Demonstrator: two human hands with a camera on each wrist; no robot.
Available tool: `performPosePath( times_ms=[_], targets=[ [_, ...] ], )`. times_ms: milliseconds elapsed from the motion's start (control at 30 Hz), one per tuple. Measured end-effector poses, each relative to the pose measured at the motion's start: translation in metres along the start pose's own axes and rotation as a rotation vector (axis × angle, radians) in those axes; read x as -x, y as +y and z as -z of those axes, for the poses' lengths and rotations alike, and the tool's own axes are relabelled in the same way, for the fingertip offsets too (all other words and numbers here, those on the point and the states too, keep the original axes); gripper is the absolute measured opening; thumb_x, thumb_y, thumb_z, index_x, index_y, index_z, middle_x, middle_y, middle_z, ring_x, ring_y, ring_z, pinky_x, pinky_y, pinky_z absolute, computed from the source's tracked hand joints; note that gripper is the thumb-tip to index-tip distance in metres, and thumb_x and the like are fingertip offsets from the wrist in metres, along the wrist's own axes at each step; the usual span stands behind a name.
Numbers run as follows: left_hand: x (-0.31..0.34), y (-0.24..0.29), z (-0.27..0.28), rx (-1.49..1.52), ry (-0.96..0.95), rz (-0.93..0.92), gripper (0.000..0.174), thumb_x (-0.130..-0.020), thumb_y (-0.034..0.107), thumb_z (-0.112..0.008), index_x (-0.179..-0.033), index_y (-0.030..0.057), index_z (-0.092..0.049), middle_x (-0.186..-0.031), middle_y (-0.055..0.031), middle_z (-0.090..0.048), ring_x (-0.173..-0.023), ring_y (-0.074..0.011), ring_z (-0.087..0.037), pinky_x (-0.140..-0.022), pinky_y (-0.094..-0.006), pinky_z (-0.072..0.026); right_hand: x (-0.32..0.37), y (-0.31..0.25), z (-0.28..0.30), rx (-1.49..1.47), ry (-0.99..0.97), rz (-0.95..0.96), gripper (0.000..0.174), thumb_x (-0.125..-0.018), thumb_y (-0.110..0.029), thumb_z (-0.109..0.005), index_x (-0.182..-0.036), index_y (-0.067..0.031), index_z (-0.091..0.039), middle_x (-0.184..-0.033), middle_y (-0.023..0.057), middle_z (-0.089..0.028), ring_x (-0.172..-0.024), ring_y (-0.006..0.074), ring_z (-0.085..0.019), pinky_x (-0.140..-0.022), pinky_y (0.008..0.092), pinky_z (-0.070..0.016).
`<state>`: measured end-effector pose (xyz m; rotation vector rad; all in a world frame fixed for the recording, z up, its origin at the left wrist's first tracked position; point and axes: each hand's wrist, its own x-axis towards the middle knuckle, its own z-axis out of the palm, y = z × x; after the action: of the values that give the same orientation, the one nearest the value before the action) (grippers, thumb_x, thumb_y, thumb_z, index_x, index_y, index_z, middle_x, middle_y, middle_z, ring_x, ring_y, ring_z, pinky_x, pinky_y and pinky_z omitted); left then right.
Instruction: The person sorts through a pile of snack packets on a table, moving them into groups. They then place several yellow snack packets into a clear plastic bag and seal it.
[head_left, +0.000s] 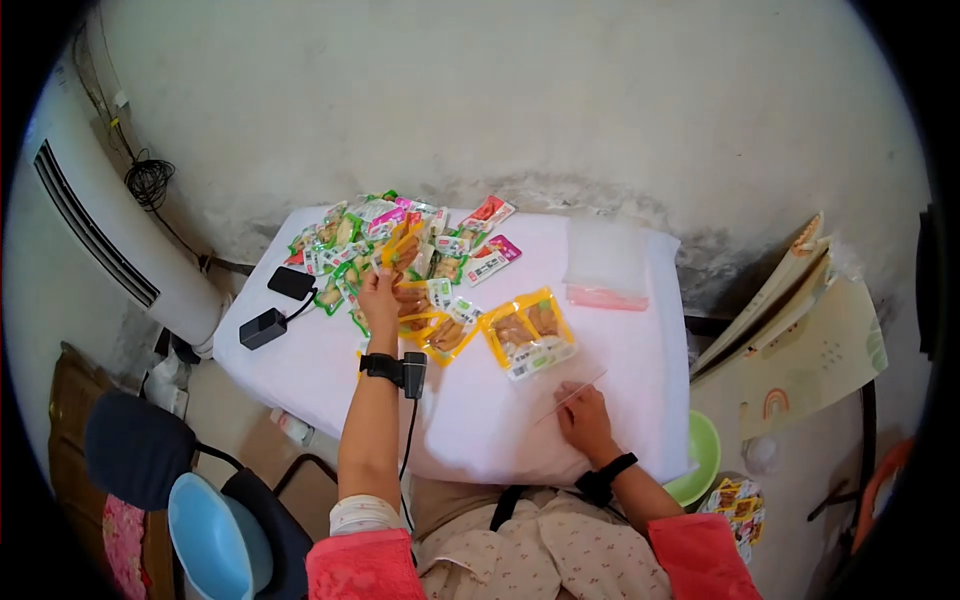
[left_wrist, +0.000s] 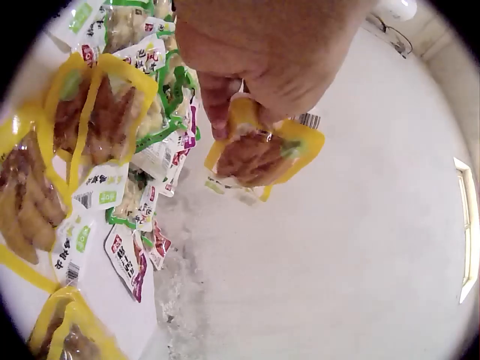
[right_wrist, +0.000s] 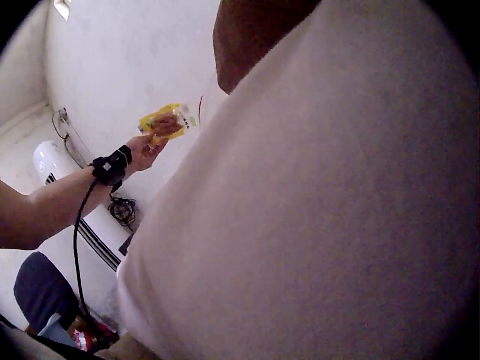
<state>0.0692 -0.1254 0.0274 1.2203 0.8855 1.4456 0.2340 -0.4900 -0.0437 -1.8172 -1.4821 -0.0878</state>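
My left hand pinches a yellow-edged snack packet with brown pieces inside, raised over the pile of packets. Under and beside it lie green-edged packets and more yellow-edged ones. At the front right of the white-covered table, my right hand holds the edge of a clear plastic bag with a thin reddish line. Just beyond that bag, two yellow-edged packets lie side by side. In the right wrist view, only a dark part of the right hand shows.
A stack of clear bags with pink edges lies at the back right. A black device with a cable sits at the left. A blue basin rests on a chair; a green basin stands beside the table.
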Motion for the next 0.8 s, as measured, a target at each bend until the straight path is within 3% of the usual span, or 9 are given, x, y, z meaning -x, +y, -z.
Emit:
performPosePath(
  times_ms=[67, 167, 233, 267, 333, 433, 567, 733, 800],
  targets=[
    [0.003, 0.000, 0.005, 0.023, 0.002, 0.000, 0.016, -0.091, 0.010, -0.056, -0.078, 0.0010, -0.059, -0.073, -0.0008, -0.061, -0.066, -0.0074, -0.060, -0.054, -0.0225, -0.0433, 0.000, -0.001, 0.000, 0.029, 0.017, 0.011, 0.022, -0.078, -0.009, -0.060, -0.099, -0.0066, -0.064, -0.107, 0.0108, -0.060, -0.103, 0.0297, -0.053, -0.086, 0.0410, -0.0413],
    [0.020, -0.012, 0.013, -0.395, -0.096, -0.077, 0.012, -0.090, 0.011, -0.057, -0.084, 0.0035, -0.063, -0.085, -0.0032, -0.067, -0.077, -0.0127, -0.066, -0.066, -0.0230, -0.0509, 0.001, 0.001, -0.001, 0.010, 0.017, 0.011, 0.022, -0.079, -0.010, -0.060, -0.100, -0.0065, -0.064, -0.108, 0.0108, -0.059, -0.103, 0.0297, -0.053, -0.085, 0.0408, -0.0414],
    [0.048, -0.016, 0.009, -0.506, -0.288, -0.256, 0.012, -0.088, 0.009, -0.058, -0.093, 0.0024, -0.066, -0.102, -0.0108, -0.068, -0.098, -0.0235, -0.064, -0.083, -0.0300, -0.0502, 0.000, 0.000, 0.000, 0.000, 0.016, 0.007, 0.022, -0.079, -0.010, -0.060, -0.100, -0.0064, -0.064, -0.108, 0.0109, -0.059, -0.103, 0.0297, -0.053, -0.085, 0.0405, -0.0414],
    [0.058, -0.021, 0.013, -0.504, -0.288, -0.256, 0.012, -0.088, 0.009, -0.058, -0.093, 0.0024, -0.066, -0.102, -0.0108, -0.068, -0.098, -0.0235, -0.064, -0.083, -0.0300, -0.0502, 0.000, 0.000, 0.001, -0.011, 0.015, 0.004, 0.021, -0.079, -0.010, -0.060, -0.100, -0.0064, -0.064, -0.109, 0.0110, -0.059, -0.102, 0.0297, -0.053, -0.085, 0.0403, -0.0415],
    [0.070, -0.037, 0.021, -0.766, -0.494, -0.296, 0.020, -0.086, 0.007, -0.057, -0.103, 0.0035, -0.066, -0.117, -0.0162, -0.062, -0.120, -0.0327, -0.051, -0.099, -0.0365, -0.0411, 0.001, 0.001, 0.000, -0.002, 0.015, 0.001, 0.021, -0.079, -0.010, -0.060, -0.100, -0.0064, -0.064, -0.109, 0.0110, -0.059, -0.102, 0.0294, -0.053, -0.085, 0.0403, -0.0415],
    [0.080, -0.046, 0.025, -0.809, -0.486, -0.381, 0.022, -0.082, 0.005, -0.059, -0.103, 0.0011, -0.065, -0.121, -0.0196, -0.058, -0.120, -0.0392, -0.047, -0.100, -0.0392, -0.0390, -0.001, 0.000, 0.002, 0.010, 0.014, 0.007, 0.022, -0.079, -0.010, -0.060, -0.100, -0.0066, -0.064, -0.109, 0.0113, -0.058, -0.101, 0.0294, -0.053, -0.084, 0.0405, -0.0416],
    [0.093, -0.027, 0.029, -0.888, -0.472, -0.441, 0.033, -0.080, 0.009, -0.062, -0.113, 0.0033, -0.061, -0.131, -0.0182, -0.050, -0.126, -0.0384, -0.041, -0.103, -0.0446, -0.0339, 0.001, 0.004, -0.002, -0.037, 0.034, 0.029, 0.019, -0.077, -0.009, -0.061, -0.095, -0.0059, -0.063, -0.108, 0.0118, -0.058, -0.099, 0.0305, -0.053, -0.083, 0.0416, -0.0418],
    [0.144, 0.006, 0.080, -1.352, -0.104, -0.226, 0.071, -0.074, 0.024, -0.071, -0.134, 0.0040, -0.040, -0.142, -0.0240, -0.034, -0.132, -0.0407, -0.029, -0.105, -0.0529, -0.0258, 0.000, 0.000, -0.004, -0.015, 0.049, 0.018, 0.012, -0.074, -0.006, -0.062, -0.086, -0.0048, -0.061, -0.105, 0.0124, -0.059, -0.095, 0.0318, -0.054, -0.085, 0.0425, -0.0417],
    [0.157, 0.011, 0.101, -1.379, -0.120, -0.080, 0.077, -0.072, 0.026, -0.073, -0.136, 0.0017, -0.036, -0.142, -0.0278, -0.031, -0.130, -0.0444, -0.030, -0.106, -0.0507, -0.0260, 0.000, 0.002, -0.003, 0.010, 0.053, 0.040, 0.012, -0.074, -0.006, -0.062, -0.086, -0.0046, -0.061, -0.105, 0.0129, -0.059, -0.095, 0.0319, -0.054, -0.083, 0.0422, -0.0419]
  ],
)
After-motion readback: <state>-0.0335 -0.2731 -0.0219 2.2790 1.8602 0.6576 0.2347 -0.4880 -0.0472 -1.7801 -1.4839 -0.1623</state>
